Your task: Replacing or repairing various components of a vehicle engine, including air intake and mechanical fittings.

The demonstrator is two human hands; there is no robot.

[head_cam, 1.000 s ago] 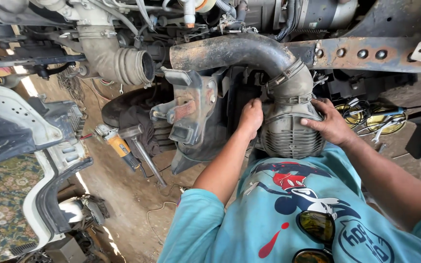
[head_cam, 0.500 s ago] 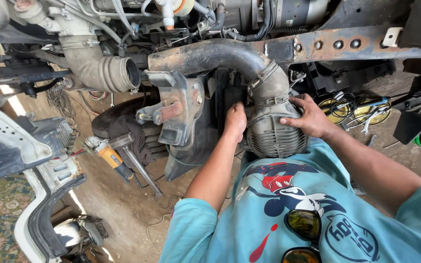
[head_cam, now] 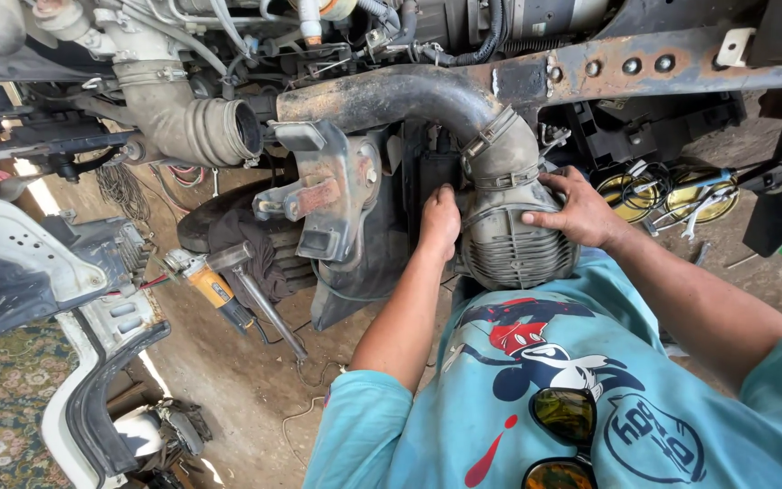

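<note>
I have both hands on the ribbed air hose (head_cam: 516, 243), the fat grey rubber bellows hanging at the near end of the big dusty black pipe (head_cam: 391, 95) that curves across under the rusty frame rail (head_cam: 681, 68). It sits in the middle of the scene, just beyond my chest, directly below the metal clamp band (head_cam: 498, 145) that joins it to the pipe. Its surface is dull grey and grimy, with fine ridges running around it and a few raised ribs crossing them; it bulges wide and rounds off toward me.

My left hand (head_cam: 439, 220) is on the hose's left side, fingers curled inward and pressed against the rubber and the dark gap behind it; how far the fingertips wrap around I cannot tell. My right hand (head_cam: 579, 210) lies over the right upper shoulder of the hose, fingers spread wide and flat, thumb pointing left across the ridges, palm gripping the rubber.

To the left hangs a rusty bracket (head_cam: 328, 186), and farther left another corrugated hose end (head_cam: 201, 127) gapes open. On the dirt floor to the left lie an orange angle grinder (head_cam: 214, 290) and a long metal bar (head_cam: 269, 308). Far right, yellow discs (head_cam: 672, 192) with wrenches rest on the ground.
</note>
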